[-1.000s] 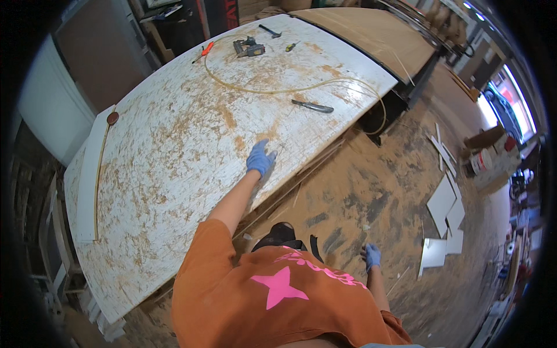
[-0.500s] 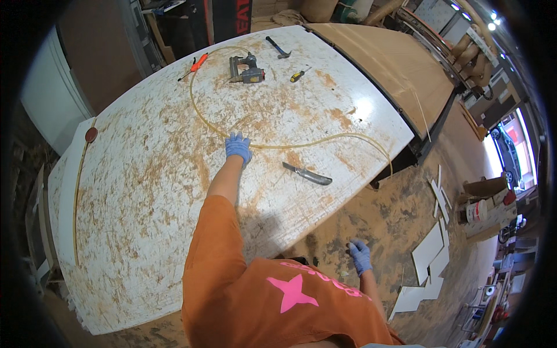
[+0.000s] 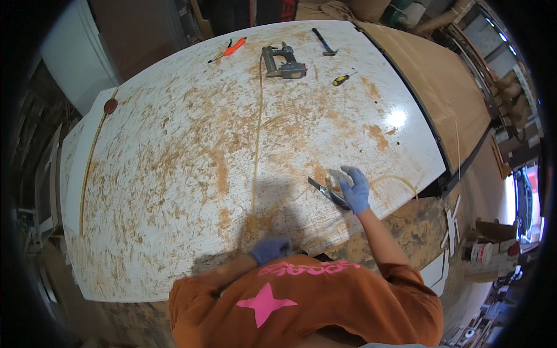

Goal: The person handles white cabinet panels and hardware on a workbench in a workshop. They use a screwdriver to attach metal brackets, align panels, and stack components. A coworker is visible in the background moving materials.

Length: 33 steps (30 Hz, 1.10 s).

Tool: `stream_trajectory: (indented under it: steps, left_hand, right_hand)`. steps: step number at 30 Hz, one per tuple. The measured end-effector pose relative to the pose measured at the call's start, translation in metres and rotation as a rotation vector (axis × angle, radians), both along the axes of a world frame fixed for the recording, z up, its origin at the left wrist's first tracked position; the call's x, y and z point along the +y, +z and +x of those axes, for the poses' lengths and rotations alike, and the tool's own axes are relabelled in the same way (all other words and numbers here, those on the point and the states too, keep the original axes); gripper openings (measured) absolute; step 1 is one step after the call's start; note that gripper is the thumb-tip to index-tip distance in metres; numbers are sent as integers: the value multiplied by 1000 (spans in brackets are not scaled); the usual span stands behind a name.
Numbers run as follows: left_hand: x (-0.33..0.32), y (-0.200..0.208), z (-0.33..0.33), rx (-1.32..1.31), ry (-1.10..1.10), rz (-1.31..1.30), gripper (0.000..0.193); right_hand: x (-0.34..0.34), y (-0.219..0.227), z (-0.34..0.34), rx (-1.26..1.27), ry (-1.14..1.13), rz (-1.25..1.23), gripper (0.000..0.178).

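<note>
A yellowish air hose [image 3: 258,133] runs from the grey and black air stapler [image 3: 284,64] straight down the scuffed white table [image 3: 174,145] to my left hand [image 3: 271,249]. That hand is close to my body at the near edge, curled around the hose and slightly blurred. My right hand [image 3: 355,188], in a blue glove like the other, is open with its fingers apart, just beside the grey utility knife [image 3: 329,194]. The knife's handle end is close to the palm. Another stretch of hose [image 3: 397,178] curves from beyond the right hand over the table's right edge.
Toward the back lie an orange-handled tool [image 3: 234,47], a hammer [image 3: 324,42] and a yellow and black screwdriver [image 3: 342,79]. A long strip with a reddish-brown disc [image 3: 110,106] is at the left. Brown board [image 3: 429,75] adjoins the far right edge; white offcuts [image 3: 435,272] lie on the floor.
My left hand has drawn back from mid-table to my body, and the curved hose now runs straight. My right hand has risen from beside the table to the knife.
</note>
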<state>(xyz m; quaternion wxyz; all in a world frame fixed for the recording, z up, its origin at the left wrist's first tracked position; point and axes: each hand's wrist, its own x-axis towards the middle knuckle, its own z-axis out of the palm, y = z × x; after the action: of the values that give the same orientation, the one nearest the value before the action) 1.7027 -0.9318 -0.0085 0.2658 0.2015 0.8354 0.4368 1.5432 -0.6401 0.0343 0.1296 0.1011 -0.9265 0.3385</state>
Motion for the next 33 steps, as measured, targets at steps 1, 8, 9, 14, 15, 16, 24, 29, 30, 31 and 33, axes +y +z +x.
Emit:
stream_trajectory:
  steps: [1,8,9,14,15,16,24,29,30,31,33]
  left_hand:
    - [-2,-2,18,-132,-35,97,23]
    - [-27,-54,173,-649,632,348,38]
    - [-20,-55,180,-590,701,353,37]
    - [5,36,41,-292,611,360,29]
    - [6,65,13,-328,696,372,28]
    - [-4,52,-5,13,750,68,30]
    - [-129,-37,-170,387,841,-774,51]
    - [-107,-40,-201,-51,610,-664,44]
    - [-120,-70,-191,83,607,-479,50]
    - [-109,-66,-191,-49,713,-262,51]
    - [-80,-29,-182,-319,896,168,53]
  right_hand:
    - [-5,4,-21,28,75,75,29]
    - [-76,-40,-133,-520,424,45,45]
    - [-98,-64,-138,-627,515,-12,51]
    - [-228,-78,-56,-906,937,30,59]
    - [-241,-72,-37,-764,1040,246,59]
    - [-245,-72,-24,-779,1092,232,58]
    - [-116,-57,-25,-536,834,237,47]
    - [23,-52,11,-150,641,332,45]
    - [39,-52,17,-128,626,404,46]
    - [52,-51,25,-110,598,477,46]
    - [61,-54,35,-110,547,556,48]
